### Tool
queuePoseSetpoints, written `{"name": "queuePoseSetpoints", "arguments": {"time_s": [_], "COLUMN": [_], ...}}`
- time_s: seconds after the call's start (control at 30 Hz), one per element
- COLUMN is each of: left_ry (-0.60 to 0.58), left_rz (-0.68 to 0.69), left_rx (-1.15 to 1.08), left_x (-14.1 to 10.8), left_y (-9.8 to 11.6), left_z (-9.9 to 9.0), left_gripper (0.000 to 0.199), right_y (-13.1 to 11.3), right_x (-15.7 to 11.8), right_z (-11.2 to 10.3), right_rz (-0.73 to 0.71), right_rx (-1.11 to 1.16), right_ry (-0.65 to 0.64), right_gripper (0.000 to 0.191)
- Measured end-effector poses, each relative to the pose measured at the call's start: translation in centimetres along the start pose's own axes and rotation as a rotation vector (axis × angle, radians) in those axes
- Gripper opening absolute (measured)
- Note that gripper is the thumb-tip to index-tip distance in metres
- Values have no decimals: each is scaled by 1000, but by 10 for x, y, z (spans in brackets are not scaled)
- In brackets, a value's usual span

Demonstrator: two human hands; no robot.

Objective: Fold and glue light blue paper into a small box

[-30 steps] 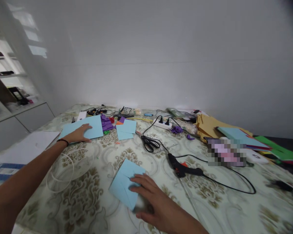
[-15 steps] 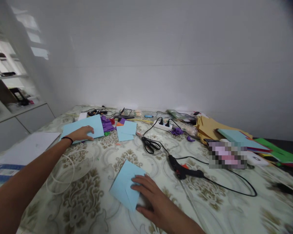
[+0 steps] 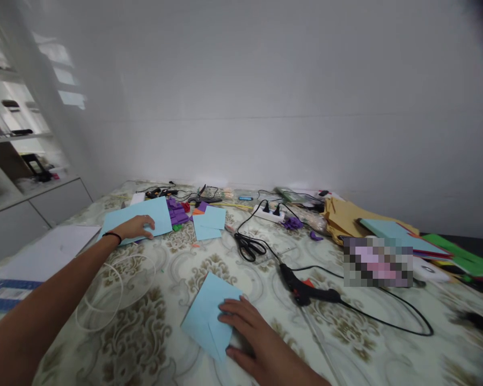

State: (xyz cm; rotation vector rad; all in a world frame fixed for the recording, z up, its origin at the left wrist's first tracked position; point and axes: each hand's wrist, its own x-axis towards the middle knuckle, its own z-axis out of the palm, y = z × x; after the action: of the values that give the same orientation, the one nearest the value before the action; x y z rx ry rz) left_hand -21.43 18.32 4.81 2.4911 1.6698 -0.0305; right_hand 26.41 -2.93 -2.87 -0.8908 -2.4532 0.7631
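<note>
My left hand (image 3: 137, 227) rests on a large light-blue paper sheet (image 3: 161, 212) at the far left of the table, thumb and fingers apart. A dark band circles that wrist. Nearer to me, a folded light-blue paper (image 3: 209, 311) lies on the tablecloth, with a crease or flap edge across its lower part. My right hand (image 3: 249, 327) touches its right edge with spread fingers, the thumb by the lower corner. Beyond it lie two smaller light-blue squares (image 3: 209, 222), overlapping. Right of the folded paper is a black glue gun (image 3: 308, 289).
Black scissors (image 3: 249, 247) lie near a white power strip (image 3: 268, 213) with two plugs. Purple folded pieces (image 3: 177, 212) sit beside the blue sheet. A white cable (image 3: 121, 289) loops at left near white paper (image 3: 50, 252). Brown envelopes (image 3: 350, 214) and coloured paper (image 3: 462, 254) are at right.
The whole view has shifted slightly, with the table sitting a little lower in it. Both hands keep their places on the blue papers.
</note>
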Motion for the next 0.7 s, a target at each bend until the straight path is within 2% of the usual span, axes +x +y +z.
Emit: {"name": "queuePoseSetpoints", "arguments": {"time_s": [0.47, 0.7], "left_ry": [2, 94], "left_rz": [-35, -150], "left_rx": [-57, -43], "left_x": [-4, -4], "left_y": [2, 2], "left_z": [-2, -10], "left_gripper": [35, 33], "right_y": [8, 13], "right_x": [0, 3], "right_z": [3, -1], "right_rz": [-19, -62], "right_rx": [-6, -51], "right_ry": [6, -34], "right_gripper": [54, 55]}}
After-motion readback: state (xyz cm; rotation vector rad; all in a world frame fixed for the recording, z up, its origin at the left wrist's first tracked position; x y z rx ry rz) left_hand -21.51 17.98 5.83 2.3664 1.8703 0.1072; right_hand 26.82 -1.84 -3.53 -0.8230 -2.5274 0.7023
